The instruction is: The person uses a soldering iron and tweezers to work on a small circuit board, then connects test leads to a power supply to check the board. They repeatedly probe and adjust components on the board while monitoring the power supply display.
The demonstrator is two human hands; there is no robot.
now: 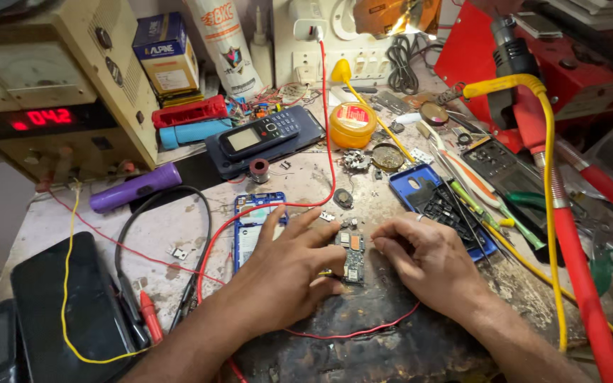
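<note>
Small circuit board (353,257) flat near the front edge of the bench (172,230), between both hands. Left hand (289,273) spread, fingertips steadying the board's left side. Right hand (427,259) curled, fingertips pressed together at its right edge. Blue phone frame (253,223) just left.

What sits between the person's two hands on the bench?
In the head view, a small bare phone circuit board lies between the left hand and right hand, fingers of both touching it, on the dark scorched work mat.
</note>
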